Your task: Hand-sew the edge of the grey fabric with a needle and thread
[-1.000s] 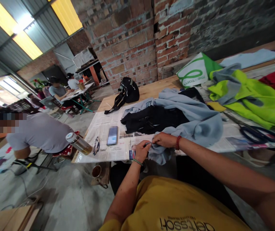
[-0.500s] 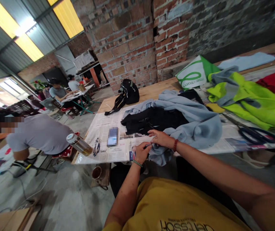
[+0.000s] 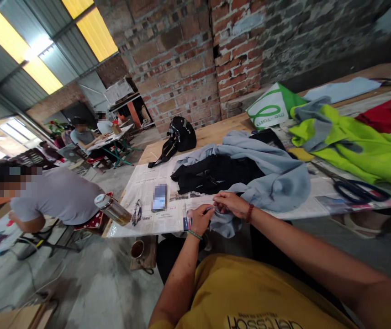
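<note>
Grey-blue cloth [image 3: 277, 183] lies bunched on the newspaper-covered table, with a black piece of fabric [image 3: 219, 173] on top of it. At the front edge, my left hand [image 3: 202, 219] pinches a fold of the grey-blue cloth between thumb and fingers. My right hand [image 3: 232, 204] is just right of it and slightly higher, its thumb and fingertips pressed together over the same cloth. Whatever sits in that right pinch is too small to make out. Part of the cloth hangs over the table edge below my hands.
Left of my hands are a phone [image 3: 159, 198], glasses [image 3: 136, 213] and a flask [image 3: 112, 209]. A black bag [image 3: 183, 133] stands behind. Scissors [image 3: 360, 189], a yellow-green garment [image 3: 356, 146] and a white-green bag [image 3: 272, 107] lie right. A mug [image 3: 137, 249] stands lower left; a person [image 3: 61, 196] sits nearby.
My right hand's fingers, stretched toward the black fabric before, have drawn down and closed in a pinch near my left hand. My left hand keeps its hold on the cloth.
</note>
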A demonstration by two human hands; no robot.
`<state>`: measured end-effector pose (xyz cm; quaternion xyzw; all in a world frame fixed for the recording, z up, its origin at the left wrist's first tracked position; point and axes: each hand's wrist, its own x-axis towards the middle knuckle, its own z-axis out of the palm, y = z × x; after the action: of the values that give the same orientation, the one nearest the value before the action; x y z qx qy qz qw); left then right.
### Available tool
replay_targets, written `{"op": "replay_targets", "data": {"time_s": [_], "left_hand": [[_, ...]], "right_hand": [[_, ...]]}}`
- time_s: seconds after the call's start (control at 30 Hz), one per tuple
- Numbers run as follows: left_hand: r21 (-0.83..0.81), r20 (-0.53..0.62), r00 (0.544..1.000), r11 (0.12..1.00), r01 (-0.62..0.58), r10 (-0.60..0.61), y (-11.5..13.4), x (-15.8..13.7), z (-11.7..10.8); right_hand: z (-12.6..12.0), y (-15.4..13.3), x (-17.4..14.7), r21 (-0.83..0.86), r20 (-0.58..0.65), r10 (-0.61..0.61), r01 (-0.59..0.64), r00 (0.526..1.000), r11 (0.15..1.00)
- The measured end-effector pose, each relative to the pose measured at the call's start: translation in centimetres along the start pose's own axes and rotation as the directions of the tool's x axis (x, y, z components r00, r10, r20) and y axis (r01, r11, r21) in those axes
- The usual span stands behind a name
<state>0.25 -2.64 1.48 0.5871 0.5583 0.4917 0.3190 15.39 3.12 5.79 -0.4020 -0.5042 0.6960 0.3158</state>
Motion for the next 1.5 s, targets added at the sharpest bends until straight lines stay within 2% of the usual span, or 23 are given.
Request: {"op": "replay_targets", "data": {"time_s": [0.13,0.27,0.47,0.8,0.97,1.2,1.5], "left_hand": [[0.023,0.016,1.0,1.0,-0.018,0.018,-0.2,0.0,0.2],[0.026,0.016,1.0,1.0,-0.005,0.004,-0.6,0.1,0.4],[0.032,0.036,0.999,0.999,0.02,-0.021,-0.6,0.1,0.5],[0.049,0.039,0.999,0.999,-0.01,0.008,-0.4,0.0,0.7],[0.055,0.054,0.998,0.998,-0.033,0.03,-0.1,0.0,0.8],[0.091,0.0,1.0,0.996,-0.007,0.007,0.1,0.1,0.9],[0.088,0.005,1.0,0.996,-0.003,0.003,0.0,0.1,0.7]], "right_hand": [[0.2,0.4,0.1,-0.063,-0.063,-0.013,0.009,0.998,0.998],[0.1,0.6,0.4,-0.109,-0.077,0.014,-0.023,0.997,0.994],[-0.5,0.2,0.7,-0.129,-0.036,0.055,-0.059,0.998,0.99],[-0.8,0.2,0.5,-0.221,0.048,0.066,-0.054,0.997,0.974],[-1.0,0.2,0.5,-0.27,0.111,0.06,-0.028,0.992,0.962],[-1.4,0.7,0.7,-0.361,0.212,0.043,0.038,0.976,0.932],[-1.6,0.3,0.3,-0.464,0.188,-0.073,0.154,0.979,0.872]]}}
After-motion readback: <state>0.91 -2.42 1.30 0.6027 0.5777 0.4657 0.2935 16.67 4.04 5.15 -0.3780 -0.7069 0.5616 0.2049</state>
